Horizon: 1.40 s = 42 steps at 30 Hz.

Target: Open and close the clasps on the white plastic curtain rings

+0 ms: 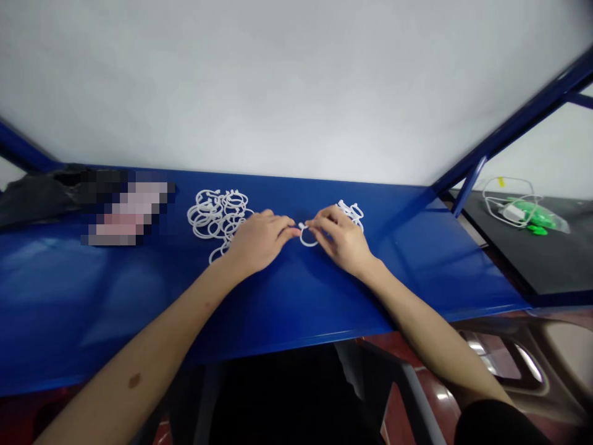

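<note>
A single white plastic ring (307,238) lies between my two hands on the blue shelf (139,290). My left hand (259,240) pinches its left side with closed fingertips. My right hand (340,238) pinches its right side, fingers curled. A loose pile of several white rings (215,214) lies just left of my left hand. A smaller cluster of white rings (352,211) sits behind my right hand, partly hidden by it.
A dark bag (41,191) and a blurred-out patch lie at the shelf's far left. A white wall rises behind. At right, blue frame bars (509,127) and a black table (546,253) with a green packet and white cord. Chairs stand below.
</note>
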Available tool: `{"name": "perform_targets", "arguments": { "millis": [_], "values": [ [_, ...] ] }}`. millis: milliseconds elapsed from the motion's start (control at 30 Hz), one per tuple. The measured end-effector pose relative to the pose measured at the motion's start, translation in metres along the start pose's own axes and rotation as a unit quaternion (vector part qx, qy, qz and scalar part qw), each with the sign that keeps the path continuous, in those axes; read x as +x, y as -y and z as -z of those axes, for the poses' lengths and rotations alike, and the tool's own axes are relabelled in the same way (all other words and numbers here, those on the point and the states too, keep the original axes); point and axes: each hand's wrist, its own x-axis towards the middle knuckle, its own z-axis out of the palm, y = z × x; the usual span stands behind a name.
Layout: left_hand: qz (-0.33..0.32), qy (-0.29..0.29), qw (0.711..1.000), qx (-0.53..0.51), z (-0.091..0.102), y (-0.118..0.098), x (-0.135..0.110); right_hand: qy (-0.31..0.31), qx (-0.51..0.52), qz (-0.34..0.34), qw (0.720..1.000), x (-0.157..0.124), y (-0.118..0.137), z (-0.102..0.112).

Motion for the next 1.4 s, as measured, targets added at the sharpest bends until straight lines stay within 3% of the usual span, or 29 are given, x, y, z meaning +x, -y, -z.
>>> {"name": "perform_targets", "arguments": {
  "millis": [133,300,500,733,867,967,1067,1200,1300,1400],
  "values": [
    [0.044,-0.065,0.989,0.127,0.012,0.029,0.001,-0.049,-0.080,-0.110,0.990,0.006,-0.025,0.026],
    [0.080,-0.043,0.978,0.187,0.008,0.053,-0.003,0.048,-0.060,-0.141,0.987,0.003,-0.061,0.048],
    [0.071,-0.029,0.981,0.178,0.007,0.047,-0.005,0.117,-0.045,-0.130,0.984,0.001,-0.073,0.041],
    [0.092,-0.114,0.988,0.053,0.003,0.027,0.003,0.090,-0.059,-0.112,0.988,-0.002,-0.073,0.040],
    [0.084,-0.166,0.981,-0.061,0.001,0.016,0.005,0.034,-0.059,-0.096,0.993,0.001,-0.064,0.039],
    [0.051,-0.192,0.976,-0.088,-0.001,0.010,0.003,-0.022,-0.028,-0.079,0.996,0.004,-0.045,0.031],
    [-0.036,-0.192,0.978,-0.067,-0.004,0.005,-0.002,-0.031,0.083,-0.078,0.993,0.005,-0.018,0.013],
    [-0.157,-0.175,0.971,-0.029,-0.012,-0.002,-0.007,-0.002,0.280,-0.143,0.949,0.002,0.008,-0.017],
    [-0.192,-0.168,0.967,-0.022,-0.016,-0.007,-0.008,-0.003,0.337,-0.152,0.929,-0.001,0.013,-0.030],
    [-0.188,-0.187,0.963,-0.041,-0.017,-0.010,-0.009,-0.017,0.318,-0.147,0.937,-0.001,0.010,-0.032]
  ]
}}
